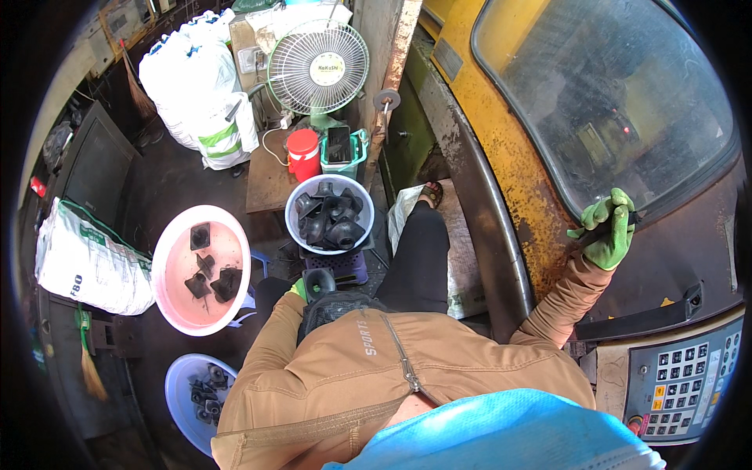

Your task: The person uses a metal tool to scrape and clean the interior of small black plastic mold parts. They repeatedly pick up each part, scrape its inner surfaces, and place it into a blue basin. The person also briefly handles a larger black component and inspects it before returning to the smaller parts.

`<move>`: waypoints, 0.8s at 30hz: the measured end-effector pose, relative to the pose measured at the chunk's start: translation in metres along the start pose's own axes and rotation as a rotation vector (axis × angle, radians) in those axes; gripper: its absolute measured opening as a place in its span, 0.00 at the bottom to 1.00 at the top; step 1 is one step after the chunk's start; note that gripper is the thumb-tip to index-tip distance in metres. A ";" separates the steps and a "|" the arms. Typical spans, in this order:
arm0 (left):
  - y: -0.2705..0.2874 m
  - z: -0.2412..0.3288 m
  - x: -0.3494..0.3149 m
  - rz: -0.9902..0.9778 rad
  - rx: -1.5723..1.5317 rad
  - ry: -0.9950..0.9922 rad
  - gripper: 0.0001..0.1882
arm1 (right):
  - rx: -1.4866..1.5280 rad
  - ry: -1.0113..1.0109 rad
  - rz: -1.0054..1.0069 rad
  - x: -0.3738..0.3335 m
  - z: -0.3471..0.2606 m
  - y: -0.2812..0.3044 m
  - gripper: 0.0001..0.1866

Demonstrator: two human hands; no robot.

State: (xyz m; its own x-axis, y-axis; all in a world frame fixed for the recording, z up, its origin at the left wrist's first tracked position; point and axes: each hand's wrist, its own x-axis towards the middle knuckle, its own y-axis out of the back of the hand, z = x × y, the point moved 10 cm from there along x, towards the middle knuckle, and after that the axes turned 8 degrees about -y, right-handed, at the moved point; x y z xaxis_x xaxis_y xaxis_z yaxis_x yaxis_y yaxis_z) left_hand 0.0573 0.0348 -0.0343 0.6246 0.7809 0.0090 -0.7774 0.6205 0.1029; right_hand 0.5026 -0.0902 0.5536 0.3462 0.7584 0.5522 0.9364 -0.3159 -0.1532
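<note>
Both my hands wear green gloves. My left hand (298,289) is at my lap, mostly hidden behind a black flared rubber part (319,283) that it grips. Out to the right, my right hand (611,233) is raised beside the machine's window, its fingers curled round something small and dark. Only a dark tip of that object shows past the fingers, so its kind cannot be made out. In front of my knees, a white basin (293,218) holds a heap of black rubber parts (333,215).
A pink tub (174,294) with several black pieces and a lavender basin (178,399) stand left. Ahead are a fan (319,66), a red jug (303,155) and white sacks (188,86). The yellow machine (501,149) and its control panel (666,392) flank my right.
</note>
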 end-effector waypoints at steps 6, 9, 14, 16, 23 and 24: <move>0.002 -0.003 0.000 0.008 0.062 -0.047 0.13 | 0.021 -0.005 0.014 -0.001 0.001 0.000 0.15; 0.005 -0.011 0.000 0.014 0.133 -0.072 0.12 | -0.011 0.003 0.041 -0.002 -0.001 0.001 0.15; 0.005 -0.019 0.005 0.025 0.132 -0.085 0.10 | -0.028 -0.008 0.068 -0.001 -0.001 0.002 0.15; 0.004 -0.020 0.006 0.036 -0.003 -0.039 0.09 | -0.034 -0.021 0.083 -0.002 0.000 0.002 0.16; -0.007 0.044 0.006 -0.060 0.037 -0.138 0.11 | -0.081 -0.026 0.159 -0.007 0.000 0.006 0.16; -0.007 0.059 0.008 -0.056 0.023 -0.162 0.11 | -0.102 -0.018 0.180 -0.006 0.000 0.010 0.16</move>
State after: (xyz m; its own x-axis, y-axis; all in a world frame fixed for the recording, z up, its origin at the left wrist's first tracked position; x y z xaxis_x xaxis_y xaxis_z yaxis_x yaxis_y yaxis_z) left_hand 0.0722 0.0322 0.0233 0.6722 0.7222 0.1630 -0.7403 0.6596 0.1300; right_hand 0.5093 -0.0981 0.5486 0.5089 0.6948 0.5083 0.8492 -0.5021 -0.1638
